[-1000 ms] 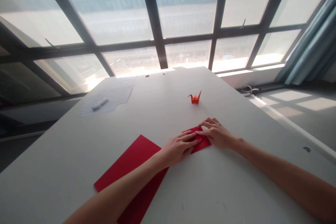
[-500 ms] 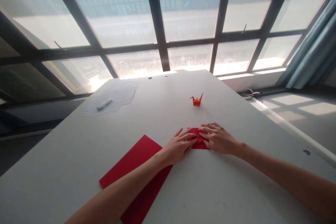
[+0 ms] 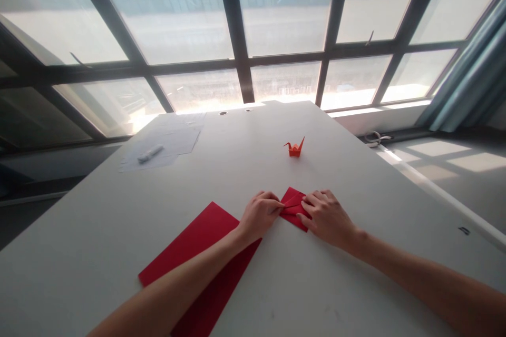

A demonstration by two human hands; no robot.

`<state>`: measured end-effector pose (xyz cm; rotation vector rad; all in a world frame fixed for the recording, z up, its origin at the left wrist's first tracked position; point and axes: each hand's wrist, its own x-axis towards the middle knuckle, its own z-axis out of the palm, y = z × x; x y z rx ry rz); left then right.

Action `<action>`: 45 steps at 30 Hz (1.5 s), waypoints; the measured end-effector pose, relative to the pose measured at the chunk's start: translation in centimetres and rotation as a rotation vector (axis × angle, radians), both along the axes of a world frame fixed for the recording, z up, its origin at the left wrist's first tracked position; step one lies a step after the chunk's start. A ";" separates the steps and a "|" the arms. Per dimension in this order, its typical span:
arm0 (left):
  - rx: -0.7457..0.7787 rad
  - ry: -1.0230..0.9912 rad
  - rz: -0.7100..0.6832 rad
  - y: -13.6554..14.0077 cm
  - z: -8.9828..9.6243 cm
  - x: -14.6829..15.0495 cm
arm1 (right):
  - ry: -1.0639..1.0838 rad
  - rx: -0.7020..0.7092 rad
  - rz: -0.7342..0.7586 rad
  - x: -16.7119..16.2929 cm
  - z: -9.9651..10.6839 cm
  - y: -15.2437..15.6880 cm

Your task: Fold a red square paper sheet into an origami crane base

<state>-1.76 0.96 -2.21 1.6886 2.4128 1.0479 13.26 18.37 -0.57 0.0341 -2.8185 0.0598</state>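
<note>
A small folded square of red origami paper [image 3: 293, 201] lies on the white table, turned cornerwise, with a crease line across its middle. My left hand [image 3: 261, 210] pinches its left corner between thumb and fingers. On the right side, my right hand [image 3: 326, 213] rests over the paper with fingers bent, its fingertips and thumb pressing the right part, which they cover. Beyond the hands stands a finished orange-red paper crane [image 3: 294, 149]. Under my left forearm lies a large sheet or stack of red paper [image 3: 197, 237], partly hidden by the arm.
At the back left, thin white sheets [image 3: 185, 139] lie with a whitish roll-shaped object [image 3: 151, 154] on them. The white table [image 3: 308, 289] reaches toward the window [image 3: 284, 79]. A small dark mark [image 3: 464, 230] is near the right edge. A blue curtain [image 3: 462, 68] hangs at right.
The small red paper has turned from square-on to cornerwise. My left hand has gone from lying flat on it to pinching its left corner. My right hand has shifted slightly nearer.
</note>
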 end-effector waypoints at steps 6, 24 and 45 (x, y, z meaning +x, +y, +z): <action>-0.085 0.155 -0.071 -0.4 1.0 1.4 | 0.007 0.002 -0.036 -0.4 -0.7 0.5; -0.314 0.459 0.020 -2.7 -0.4 4.0 | 0.033 0.035 -0.074 -0.3 -0.5 0.1; -0.036 0.046 0.084 0.7 0.0 1.0 | 0.069 -0.052 -0.093 -0.3 -1.1 0.7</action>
